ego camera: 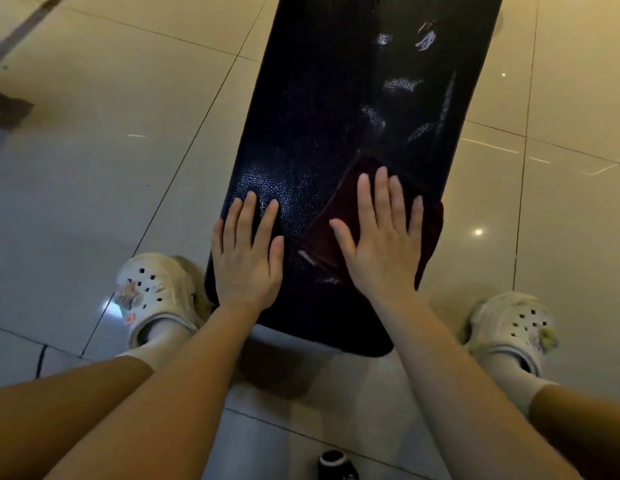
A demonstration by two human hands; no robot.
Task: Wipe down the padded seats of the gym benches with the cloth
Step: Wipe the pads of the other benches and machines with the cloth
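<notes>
A long black padded bench seat (336, 98) runs from the top of the head view down to my legs, its textured surface shiny in patches. A dark red cloth (339, 216) lies on the seat's near right part, hanging a little over the right edge. My right hand (381, 240) presses flat on the cloth with straight, spread fingers. My left hand (248, 254) rests flat on the bare padding near the seat's left edge, fingers straight, beside the cloth and apart from it.
Glossy beige floor tiles (111, 168) surround the bench. My feet in white clogs stand either side of its near end, the left (152, 296) and the right (513, 327). A dark equipment base (7, 105) sits far left. A small black object (336, 465) lies on the floor below.
</notes>
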